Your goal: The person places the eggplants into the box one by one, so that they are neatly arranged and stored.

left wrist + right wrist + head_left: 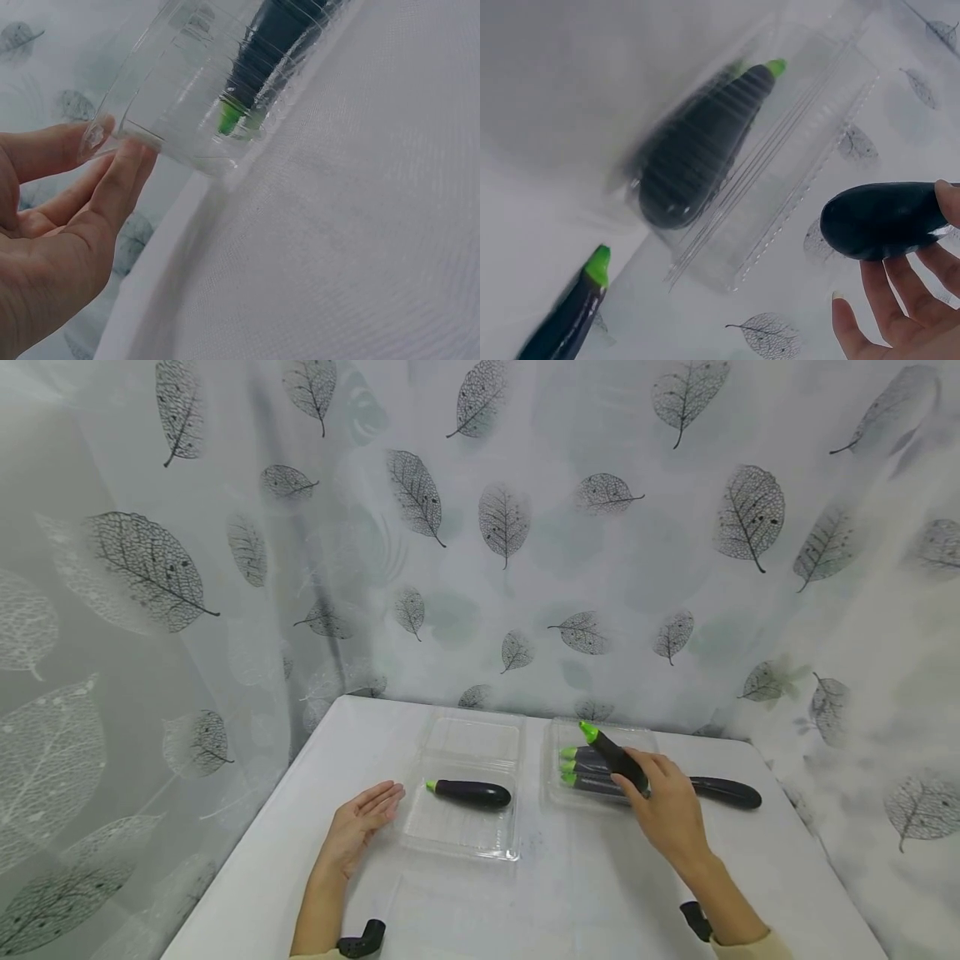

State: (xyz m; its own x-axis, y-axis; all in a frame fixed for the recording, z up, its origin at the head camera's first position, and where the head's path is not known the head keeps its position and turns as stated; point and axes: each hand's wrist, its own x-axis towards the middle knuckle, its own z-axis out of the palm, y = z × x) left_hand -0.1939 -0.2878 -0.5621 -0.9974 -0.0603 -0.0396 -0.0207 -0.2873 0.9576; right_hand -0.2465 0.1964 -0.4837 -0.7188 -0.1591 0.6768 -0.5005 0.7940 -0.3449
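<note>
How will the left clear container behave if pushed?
The left clear container should flex; its plastic looks thin. It probably slides easily, holding just one eggplant, which might roll, being rounded with free space around it.

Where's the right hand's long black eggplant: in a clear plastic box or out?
Out: the right wrist view shows the held eggplant apart from the box.

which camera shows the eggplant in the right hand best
Head view: the held eggplant shows both green stem and dark body. The right wrist view shows its rounded end, no stem; the left wrist view, none.
</note>
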